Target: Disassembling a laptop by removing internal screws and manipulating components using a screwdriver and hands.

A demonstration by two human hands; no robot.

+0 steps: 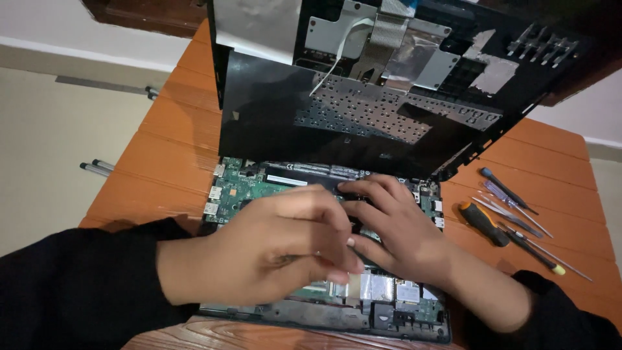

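An opened laptop lies on an orange wooden table point(168, 136). Its green mainboard point(243, 185) is exposed in the lower case. The black top cover point(337, 116) with the underside of the keyboard stands tilted up behind it. My left hand point(272, 249) hovers over the middle of the board, thumb and fingertips pinched together. My right hand point(395, 223) rests flat on the board just beside it, fingers pointing left onto a dark part. What lies under the fingers is hidden, so I cannot tell whether either hand holds anything.
Several screwdrivers point(512, 210) lie on the table to the right, one with an orange and black handle point(483, 223). Two thin metal rods point(97, 167) stick out past the table's left edge. Beige floor is at the left.
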